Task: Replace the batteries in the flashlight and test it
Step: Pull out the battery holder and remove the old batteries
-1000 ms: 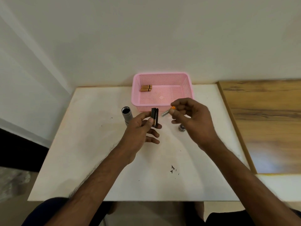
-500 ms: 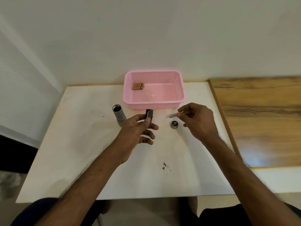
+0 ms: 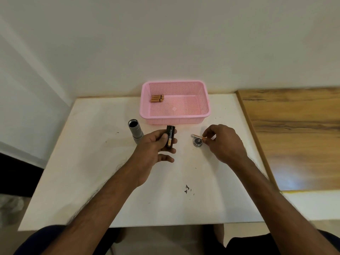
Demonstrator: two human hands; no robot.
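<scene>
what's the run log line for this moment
left hand holds battery holder | right hand pinches battery | flashlight body on table | spare batteries in basket

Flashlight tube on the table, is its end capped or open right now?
Open. The grey flashlight tube shows a dark hollow mouth with nothing on it; the round cap sits apart from it, near the right hand.

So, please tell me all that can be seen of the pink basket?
The pink basket looks like plastic, rectangular, with mesh walls and floor and a solid rim. It stands upright, open at the top, at the far side of the white table, close to the wall. A few brown batteries lie together in its far left corner. Nothing else touches it.
</scene>
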